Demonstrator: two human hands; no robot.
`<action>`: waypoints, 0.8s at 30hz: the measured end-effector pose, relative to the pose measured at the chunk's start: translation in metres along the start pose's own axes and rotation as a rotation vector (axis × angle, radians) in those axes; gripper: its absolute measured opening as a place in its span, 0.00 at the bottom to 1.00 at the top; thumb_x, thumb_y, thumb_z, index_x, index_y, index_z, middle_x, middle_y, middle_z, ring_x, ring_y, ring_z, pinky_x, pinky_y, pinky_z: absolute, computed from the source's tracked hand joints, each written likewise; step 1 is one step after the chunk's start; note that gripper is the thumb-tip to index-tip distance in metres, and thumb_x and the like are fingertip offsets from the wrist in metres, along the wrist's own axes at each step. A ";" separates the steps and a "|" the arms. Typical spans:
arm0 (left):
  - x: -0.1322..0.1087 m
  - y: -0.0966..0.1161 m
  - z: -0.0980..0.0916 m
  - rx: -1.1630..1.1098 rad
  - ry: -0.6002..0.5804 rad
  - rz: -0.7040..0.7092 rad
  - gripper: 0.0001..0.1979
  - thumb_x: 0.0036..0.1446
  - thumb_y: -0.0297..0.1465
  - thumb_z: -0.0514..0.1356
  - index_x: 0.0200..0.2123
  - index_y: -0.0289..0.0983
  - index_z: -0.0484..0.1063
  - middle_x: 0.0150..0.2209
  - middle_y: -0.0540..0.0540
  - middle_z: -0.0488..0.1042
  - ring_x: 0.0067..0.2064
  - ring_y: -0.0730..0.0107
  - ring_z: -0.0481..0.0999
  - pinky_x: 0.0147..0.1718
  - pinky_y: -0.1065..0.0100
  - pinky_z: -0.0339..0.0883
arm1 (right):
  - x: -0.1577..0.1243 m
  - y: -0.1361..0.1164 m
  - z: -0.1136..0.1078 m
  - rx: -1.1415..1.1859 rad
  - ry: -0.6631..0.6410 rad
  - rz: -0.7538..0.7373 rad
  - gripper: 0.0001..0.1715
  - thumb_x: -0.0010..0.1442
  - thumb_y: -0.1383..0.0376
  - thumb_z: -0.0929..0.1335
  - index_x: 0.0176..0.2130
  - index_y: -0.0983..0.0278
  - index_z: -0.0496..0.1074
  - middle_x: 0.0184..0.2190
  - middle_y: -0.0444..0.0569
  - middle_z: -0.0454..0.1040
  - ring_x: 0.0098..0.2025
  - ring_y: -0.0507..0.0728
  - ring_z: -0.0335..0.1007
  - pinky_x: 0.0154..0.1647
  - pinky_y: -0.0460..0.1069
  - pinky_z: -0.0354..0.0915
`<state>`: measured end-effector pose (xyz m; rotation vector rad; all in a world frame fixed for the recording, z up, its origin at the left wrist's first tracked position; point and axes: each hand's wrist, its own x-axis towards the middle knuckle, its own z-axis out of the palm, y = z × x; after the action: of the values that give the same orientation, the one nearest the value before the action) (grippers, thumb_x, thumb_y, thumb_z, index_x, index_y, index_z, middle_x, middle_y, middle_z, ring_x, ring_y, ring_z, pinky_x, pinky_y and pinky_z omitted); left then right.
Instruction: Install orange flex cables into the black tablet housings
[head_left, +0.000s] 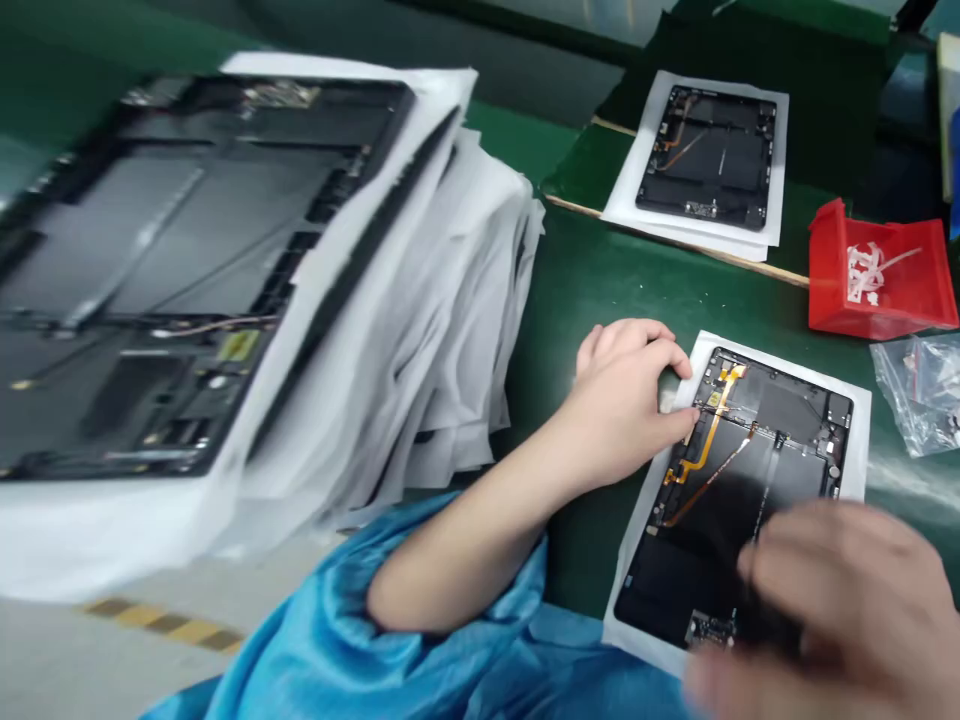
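An opened tablet housing [727, 490], dark inside with orange flex cables [701, 450], lies on a white sheet [634, 590] in front of me. My left hand [626, 405] is at its upper left edge. The thumb tip touches the rim, with the index fingertip a little above it and a gap between them. Over the lower right part of the housing is my right hand [840, 600], smeared by motion. A dark shape shows under its fingers, too blurred to name. That hand hides the housing's lower right corner.
At left rises a tall stack of tablet housings [217, 230] interleaved with white sheets [450, 300]. Another housing [712, 160] lies on paper at the back. To the right are a red bin [855, 310] with white strips and a clear plastic bag [919, 390]. The tabletop [577, 300] is green.
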<state>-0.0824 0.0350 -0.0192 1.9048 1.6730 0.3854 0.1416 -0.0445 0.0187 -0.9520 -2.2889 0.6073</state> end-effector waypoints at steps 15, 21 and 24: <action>0.004 -0.003 0.006 -0.048 0.045 0.002 0.14 0.47 0.32 0.69 0.38 0.42 0.71 0.53 0.45 0.67 0.63 0.53 0.62 0.68 0.39 0.39 | 0.057 0.089 0.020 -0.761 -0.178 -0.042 0.24 0.68 0.75 0.62 0.59 0.61 0.72 0.33 0.47 0.74 0.34 0.56 0.65 0.43 0.56 0.53; 0.005 -0.003 0.006 -0.052 0.044 -0.003 0.15 0.46 0.31 0.69 0.37 0.42 0.71 0.53 0.46 0.67 0.62 0.52 0.62 0.67 0.41 0.42 | 0.060 0.088 0.022 -0.743 -0.171 -0.071 0.13 0.67 0.74 0.65 0.44 0.62 0.77 0.37 0.48 0.75 0.34 0.55 0.66 0.45 0.54 0.52; 0.005 -0.001 0.005 -0.052 0.041 -0.010 0.14 0.45 0.30 0.69 0.37 0.42 0.71 0.52 0.46 0.68 0.61 0.52 0.63 0.67 0.41 0.43 | 0.052 0.083 0.019 -0.719 -0.129 -0.112 0.15 0.68 0.75 0.63 0.45 0.63 0.77 0.45 0.51 0.77 0.37 0.55 0.69 0.51 0.55 0.55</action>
<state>-0.0795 0.0390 -0.0247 1.8620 1.6818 0.4624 0.1389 0.0436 -0.0278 -1.1021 -2.7081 -0.2430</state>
